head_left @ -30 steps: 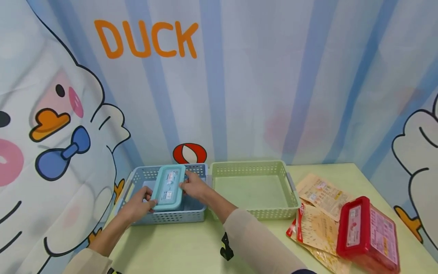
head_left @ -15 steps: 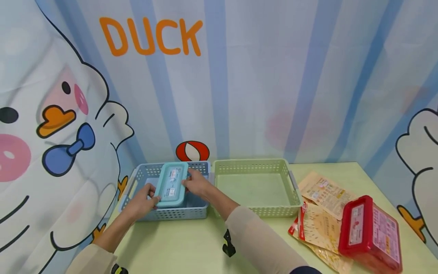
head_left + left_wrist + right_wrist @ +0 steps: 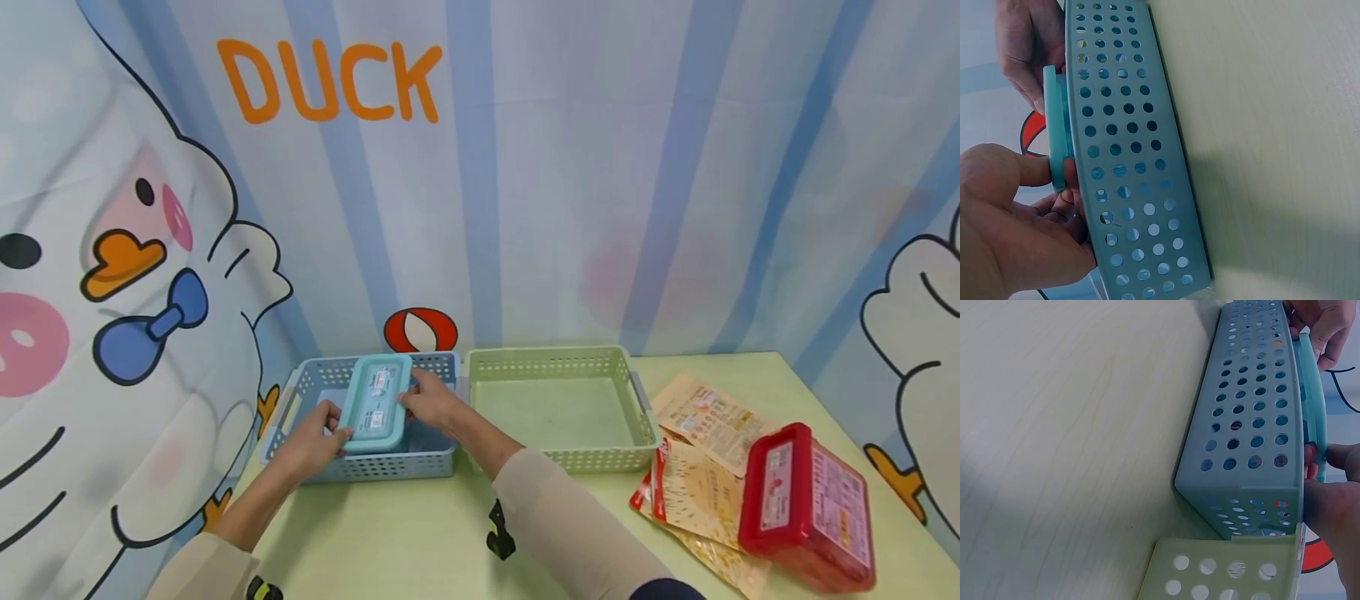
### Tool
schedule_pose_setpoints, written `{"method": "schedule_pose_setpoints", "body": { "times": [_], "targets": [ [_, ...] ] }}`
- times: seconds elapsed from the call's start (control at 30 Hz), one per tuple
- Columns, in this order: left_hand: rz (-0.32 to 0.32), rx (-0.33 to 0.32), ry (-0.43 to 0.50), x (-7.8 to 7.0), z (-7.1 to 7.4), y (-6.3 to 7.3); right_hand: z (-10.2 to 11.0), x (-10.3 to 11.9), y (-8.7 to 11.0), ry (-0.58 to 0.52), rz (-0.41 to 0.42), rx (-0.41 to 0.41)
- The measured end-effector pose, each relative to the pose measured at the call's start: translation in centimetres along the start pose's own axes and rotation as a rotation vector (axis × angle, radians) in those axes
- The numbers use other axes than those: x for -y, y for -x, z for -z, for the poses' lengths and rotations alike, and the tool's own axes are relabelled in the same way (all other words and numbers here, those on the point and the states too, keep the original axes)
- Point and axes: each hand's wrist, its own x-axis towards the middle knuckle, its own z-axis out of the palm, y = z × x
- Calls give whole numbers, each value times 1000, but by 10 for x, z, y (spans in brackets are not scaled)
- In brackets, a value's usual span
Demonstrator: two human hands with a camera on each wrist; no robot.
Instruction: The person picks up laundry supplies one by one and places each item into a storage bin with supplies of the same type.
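Note:
A food container with a turquoise lid sits within the blue perforated basket, its lid level with or above the basket's rim. My left hand pinches the lid's near left corner. In the left wrist view, that thumb lies on top of the lid edge, with fingers curled beneath. On the far right side, my right hand grips the same lid, its thumb on top and fingertips below in the right wrist view. The container's lower body is mostly hidden by the basket wall.
A green perforated basket stands directly right of the blue one. On the table's right side lie several flat food packets, with a red-lidded box tilted on them. A curtain printed with ducks hangs behind.
The head view has shifted slightly. Both hands keep their hold on the container, which stays in about the same place over the blue basket.

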Motion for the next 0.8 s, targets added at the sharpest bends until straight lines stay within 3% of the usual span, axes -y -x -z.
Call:
{"method": "schedule_pose_setpoints", "body": {
  "times": [0.37,0.8],
  "targets": [
    [16,24,8,-1,3,1,-1,-1,2,0,-4,0],
    [-15,31,5,3,2,-1,-2,2,5,-13,-14,-28]
  ]
}}
